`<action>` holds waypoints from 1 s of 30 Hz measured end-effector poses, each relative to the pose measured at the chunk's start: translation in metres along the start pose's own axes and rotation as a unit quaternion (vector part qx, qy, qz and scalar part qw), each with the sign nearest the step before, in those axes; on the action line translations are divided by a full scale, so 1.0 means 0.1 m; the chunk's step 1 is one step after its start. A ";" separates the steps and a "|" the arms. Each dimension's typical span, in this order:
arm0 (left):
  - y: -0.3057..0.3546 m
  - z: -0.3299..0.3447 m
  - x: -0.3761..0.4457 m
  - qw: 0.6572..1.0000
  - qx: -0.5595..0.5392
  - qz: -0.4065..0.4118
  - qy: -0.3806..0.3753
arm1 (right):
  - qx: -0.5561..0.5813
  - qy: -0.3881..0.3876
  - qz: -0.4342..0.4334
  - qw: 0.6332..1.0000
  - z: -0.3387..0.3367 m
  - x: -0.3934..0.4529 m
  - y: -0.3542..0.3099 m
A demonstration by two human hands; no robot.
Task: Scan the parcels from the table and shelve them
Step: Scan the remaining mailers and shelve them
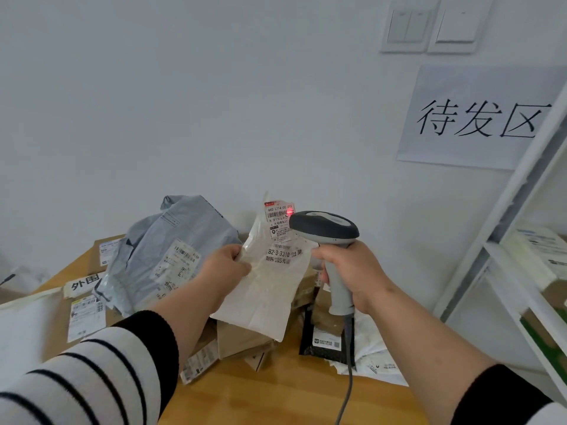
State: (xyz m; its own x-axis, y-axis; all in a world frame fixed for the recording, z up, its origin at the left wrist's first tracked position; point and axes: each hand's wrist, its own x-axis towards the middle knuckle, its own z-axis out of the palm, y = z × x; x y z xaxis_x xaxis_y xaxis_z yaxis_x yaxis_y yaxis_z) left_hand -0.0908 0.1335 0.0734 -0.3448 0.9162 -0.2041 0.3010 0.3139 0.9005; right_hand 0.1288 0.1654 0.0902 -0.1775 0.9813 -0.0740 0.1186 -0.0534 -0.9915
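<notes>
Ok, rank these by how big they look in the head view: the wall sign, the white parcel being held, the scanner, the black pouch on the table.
1. wall sign
2. white parcel
3. scanner and black pouch: similar, and the scanner partly covers the pouch, so unranked.

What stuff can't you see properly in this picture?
Head view only:
- Small print on the white parcel label: too small.
- Boxes under the parcel pile: covered by the left hand and arm.
- Scanner trigger: hidden by the right hand.
- Shelf contents: cut off at the right edge.
</notes>
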 end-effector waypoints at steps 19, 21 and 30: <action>0.08 0.24 -0.24 1.000 0.023 0.005 -0.006 | 0.008 0.008 -0.005 1.000 -0.38 -0.24 -0.01; 0.08 0.27 -0.28 1.000 0.013 0.001 -0.008 | 0.002 0.008 -0.009 1.000 -0.41 -0.28 0.00; 0.05 0.33 -0.54 1.000 0.003 0.006 0.001 | -0.030 0.007 -0.022 0.999 -0.54 -0.50 0.02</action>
State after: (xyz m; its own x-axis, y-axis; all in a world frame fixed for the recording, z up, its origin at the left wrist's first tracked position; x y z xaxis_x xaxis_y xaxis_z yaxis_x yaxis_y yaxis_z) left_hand -0.0416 0.0936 0.0766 -0.3440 0.9190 -0.1925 0.3107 0.3049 0.9003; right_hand 0.1905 0.1259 0.0974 -0.1696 0.9851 -0.0279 0.1693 0.0012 -0.9856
